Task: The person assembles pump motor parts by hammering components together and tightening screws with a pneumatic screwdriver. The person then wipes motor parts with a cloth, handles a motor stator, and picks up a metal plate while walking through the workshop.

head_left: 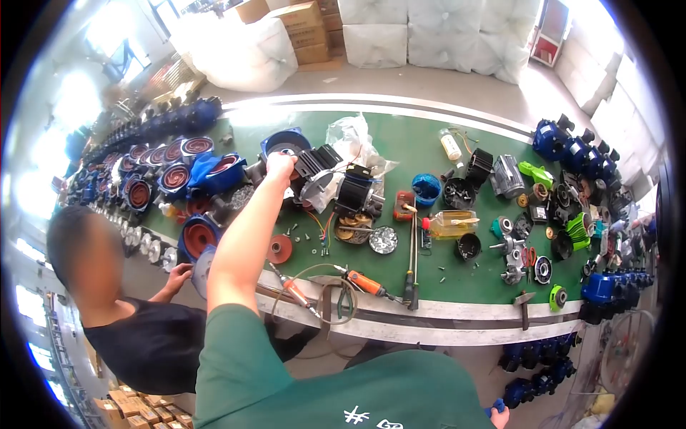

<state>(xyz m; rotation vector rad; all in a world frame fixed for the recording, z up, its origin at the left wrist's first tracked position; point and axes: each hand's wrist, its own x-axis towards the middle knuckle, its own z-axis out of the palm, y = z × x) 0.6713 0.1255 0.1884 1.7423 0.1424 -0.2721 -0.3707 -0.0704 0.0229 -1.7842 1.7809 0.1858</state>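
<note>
**Left hand at a finned motor on a crowded assembly bench**

The left hand (281,166) reaches forward across the green bench top (471,289), its fingers at the place where a blue pump casing (291,137) adjoins a black finned motor housing (320,163). The housing lies tilted, just right of the hand; the casing lies just beyond. The fingertips are hidden, so whether the grip is closed on either part cannot be told. The right hand (500,417) is low at the frame's lower edge, beside the body and off the bench. A small blue object (497,405) shows at its fingers; whether it is gripped cannot be told.

Right of the housing stand a second finned motor (353,194) and, behind, a crumpled clear plastic bag (344,134). Nearer the front edge are a reddish disc (279,249), loose screws (324,251) and a round dish of small metal parts (384,240). Two orange power drivers (366,282) lie along the edge. Farther right are a blue bowl (426,187), a red container (403,206), a red-capped bottle of yellow liquid (454,224) and, at the edge, a hammer (524,306).

At left, a co-worker in a black top (146,343) has one hand (174,281) near a grey disc (203,274). Blue casings with reddish interiors (175,177) crowd that end of the bench.
</note>
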